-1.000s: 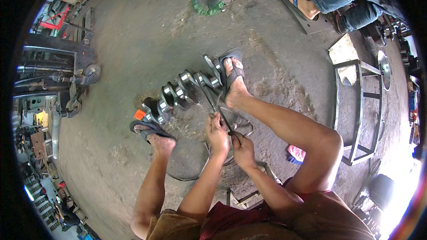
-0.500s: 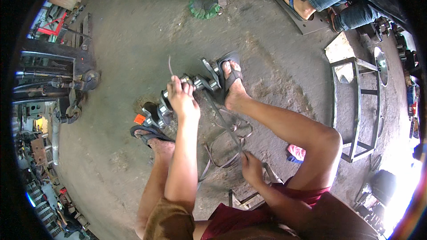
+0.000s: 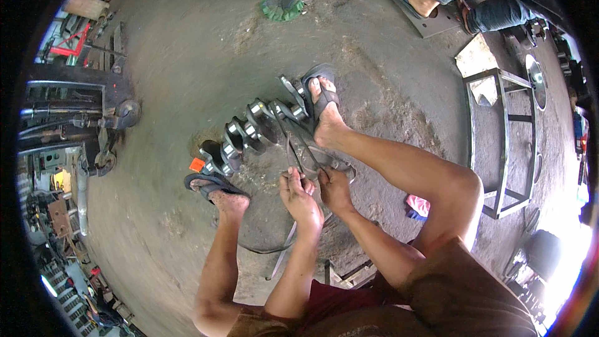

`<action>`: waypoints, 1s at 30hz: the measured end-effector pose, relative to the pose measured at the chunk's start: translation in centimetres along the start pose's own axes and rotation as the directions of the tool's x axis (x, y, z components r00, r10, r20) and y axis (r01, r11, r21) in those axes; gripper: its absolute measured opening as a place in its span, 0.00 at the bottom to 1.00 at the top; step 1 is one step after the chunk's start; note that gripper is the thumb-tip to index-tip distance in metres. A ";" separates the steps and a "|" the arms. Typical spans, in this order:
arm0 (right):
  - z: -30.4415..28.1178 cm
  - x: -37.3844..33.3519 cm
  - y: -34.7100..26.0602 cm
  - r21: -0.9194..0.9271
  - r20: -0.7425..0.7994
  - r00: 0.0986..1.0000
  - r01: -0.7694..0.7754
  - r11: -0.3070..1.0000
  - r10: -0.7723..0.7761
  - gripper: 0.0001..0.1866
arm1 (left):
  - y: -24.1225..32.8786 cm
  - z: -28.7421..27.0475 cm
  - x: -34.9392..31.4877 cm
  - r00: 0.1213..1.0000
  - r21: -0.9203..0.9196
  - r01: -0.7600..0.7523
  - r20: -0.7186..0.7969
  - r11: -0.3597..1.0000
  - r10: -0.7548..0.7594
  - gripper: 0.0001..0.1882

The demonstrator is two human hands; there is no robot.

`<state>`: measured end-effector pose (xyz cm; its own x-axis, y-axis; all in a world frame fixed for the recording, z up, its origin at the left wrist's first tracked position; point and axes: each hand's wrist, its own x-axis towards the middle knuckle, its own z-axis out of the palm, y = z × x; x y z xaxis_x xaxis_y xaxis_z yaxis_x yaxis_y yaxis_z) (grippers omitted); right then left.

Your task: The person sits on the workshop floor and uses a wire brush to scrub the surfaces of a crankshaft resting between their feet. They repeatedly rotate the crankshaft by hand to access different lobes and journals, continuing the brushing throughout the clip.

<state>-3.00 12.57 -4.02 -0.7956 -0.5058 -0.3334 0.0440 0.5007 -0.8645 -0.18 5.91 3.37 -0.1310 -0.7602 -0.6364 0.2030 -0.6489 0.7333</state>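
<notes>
A steel crankshaft (image 3: 232, 143) lies on the floor between my two sandalled feet, slanting from lower left to upper right. A long, narrow grey strip (image 3: 299, 141) passes round it near its right end, and both lengths come back toward me. My left hand (image 3: 301, 198) is closed on one length. Close beside it on the right, my right hand (image 3: 336, 190) grips the other. The strip's loose remainder (image 3: 274, 251) trails on the floor under my forearms. An orange tag (image 3: 197, 165) is at the crankshaft's left end. My right sandal (image 3: 319, 97) is against its right end.
On the right stands a metal frame (image 3: 499, 143). A wheeled steel machine (image 3: 118, 112) is at the left. Ahead lies a green round cloth-like item (image 3: 282, 4) by a post. Another person's foot (image 3: 417, 0) rests at the upper right. A pink cloth (image 3: 418, 206) lies by my right knee.
My left hand has come back from above the crankshaft toward me, drawing its length of strip along. My right hand has moved forward and slightly left, so the hands are now side by side.
</notes>
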 end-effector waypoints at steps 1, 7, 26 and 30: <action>-0.5 -0.5 -0.4 0.032 0.005 1.000 0.006 0.999 -0.006 0.10 | -0.4 -0.1 0.4 0.993 -0.002 -0.072 0.094 0.997 0.072 0.10; -4.4 -5.3 0.5 -0.016 0.065 0.994 -0.090 0.996 0.091 0.12 | -5.5 -1.2 7.6 0.961 0.141 -0.191 0.228 0.971 0.156 0.10; 4.9 6.1 3.7 0.081 0.065 0.984 -0.168 0.982 0.163 0.11 | 2.4 -0.8 -6.0 0.983 0.105 -0.096 0.166 0.990 0.077 0.08; 0.4 2.3 2.2 0.019 0.029 0.999 -0.017 1.000 0.016 0.11 | -0.2 -0.4 -1.8 0.962 0.045 -0.088 0.262 0.995 0.073 0.07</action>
<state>-4.55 12.23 -6.82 -0.7771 -0.5177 -0.3579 0.0687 0.4955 -0.8659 0.36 7.41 4.23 -0.3652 -0.7876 -0.4963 0.1695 -0.5805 0.7964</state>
